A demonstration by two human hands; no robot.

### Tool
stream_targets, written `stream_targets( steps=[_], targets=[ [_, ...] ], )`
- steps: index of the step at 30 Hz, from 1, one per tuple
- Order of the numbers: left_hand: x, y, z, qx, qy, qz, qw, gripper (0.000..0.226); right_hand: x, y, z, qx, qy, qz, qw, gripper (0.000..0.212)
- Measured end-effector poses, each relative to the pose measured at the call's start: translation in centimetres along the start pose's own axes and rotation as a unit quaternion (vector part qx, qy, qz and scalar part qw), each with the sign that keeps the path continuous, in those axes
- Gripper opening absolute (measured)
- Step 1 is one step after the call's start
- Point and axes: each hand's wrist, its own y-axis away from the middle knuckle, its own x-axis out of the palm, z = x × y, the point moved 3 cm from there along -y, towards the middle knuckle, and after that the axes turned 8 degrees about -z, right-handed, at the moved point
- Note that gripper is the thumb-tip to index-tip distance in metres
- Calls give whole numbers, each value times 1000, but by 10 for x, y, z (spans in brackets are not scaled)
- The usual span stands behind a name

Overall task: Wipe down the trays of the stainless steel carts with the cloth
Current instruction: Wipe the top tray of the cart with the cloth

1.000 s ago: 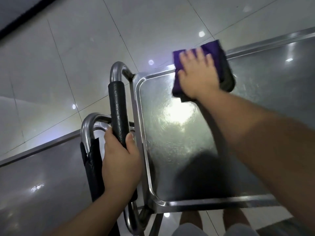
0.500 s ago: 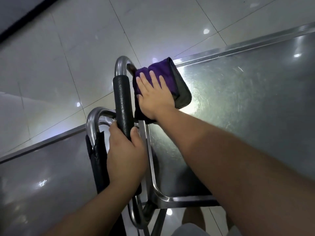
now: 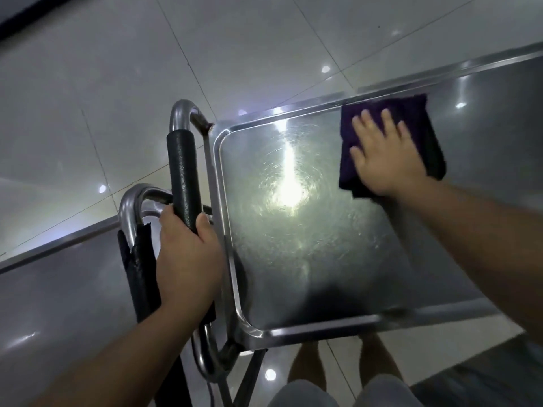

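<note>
2 hands work: the right hand (image 3: 382, 155) presses flat, fingers spread, on the purple cloth (image 3: 423, 118) at the tray (image 3: 293, 259) far rim, while the left hand (image 3: 188, 259) grips the padded handle (image 3: 182, 177).

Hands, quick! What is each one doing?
Left hand: gripping the black padded cart handle.
Right hand: open, flat, pressing the purple cloth.

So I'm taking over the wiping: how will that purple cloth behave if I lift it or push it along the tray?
The purple cloth looks folded and soft, so probably floppy and light. Under the flat right hand it should slide easily on the smooth tray, perhaps bunching at the rim.
</note>
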Motion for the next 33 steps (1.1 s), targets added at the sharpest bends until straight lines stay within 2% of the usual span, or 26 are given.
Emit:
stream_targets(
  steps=[4, 8, 13, 17, 20, 23, 28, 33],
  targets=[
    [-2, 1, -2, -3, -9, -2, 1000, 41, 22, 103, 31, -96, 10, 30, 995, 65],
    [-3, 4, -4, -5, -16, 0, 1000, 46, 41, 199, 7, -150, 29, 41, 987, 63],
    [-2, 4, -3, 17, -14, 9, 1000, 50, 35, 246, -60, -94, 35, 36, 994, 64],
    [-3, 5, -4, 49, -58, -18, 997, 61, 34, 248, -72, -49, 40, 35, 997, 66],
    [-6, 9, -10, 111, -125, -52, 985, 60, 37, 247, -71, -51, 42, 37, 997, 65],
    [-6, 14, -14, 208, -180, -42, 960, 55, 38, 246, -73, -49, 38, 43, 997, 66],
    [10, 33, -17, 331, -287, 30, 898, 54, 39, 247, -72, -55, 21, 32, 998, 65],
    [81, 95, -54, 295, -212, 158, 918, 60, 38, 247, -72, -63, -5, 34, 997, 66]
  ],
)
